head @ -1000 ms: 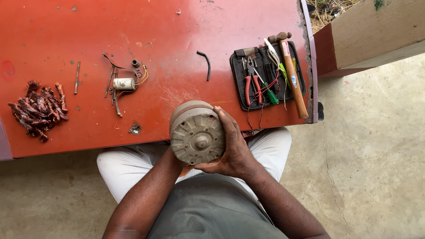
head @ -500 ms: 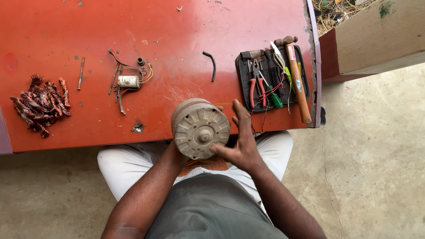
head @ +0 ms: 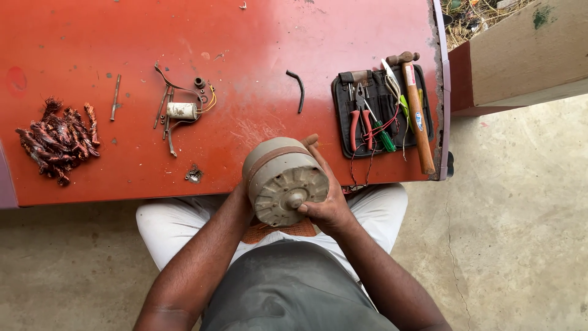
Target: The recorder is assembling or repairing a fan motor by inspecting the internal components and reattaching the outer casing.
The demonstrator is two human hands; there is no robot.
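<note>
Both hands hold a grey round motor (head: pixel 283 181) at the near edge of the red tabletop (head: pixel 122 37), just above the person's lap. The motor is a squat drum with a reddish-brown band around its middle; its end face is turned up toward the camera and shows ribbed slots around a short stub shaft in the centre. The right hand (head: pixel 327 205) wraps the right side, its fingers (head: pixel 312 144) reaching over the far rim and the thumb lying on the face near the shaft. The left hand (head: pixel 242 193) is mostly hidden behind the drum, so only its edge against the left side shows, and how its fingers curl cannot be told. On the right, near the tabletop's pale side edge, lies a black tool pouch (head: pixel 380 110) with red-handled pliers (head: pixel 357 122), a green-handled screwdriver (head: pixel 383 136) and a wooden-handled hammer (head: pixel 416 116) across it. Farther back lie a bent black piece (head: pixel 298 89), a small white cylinder with wires (head: pixel 182 110) and, far left, a pile of copper wire scraps (head: pixel 58 138). Bare red surface lies open between the motor and these things. The tabletop's far part is cut off at the top of the frame, and small specks near the motor are too tiny to make out.
</note>
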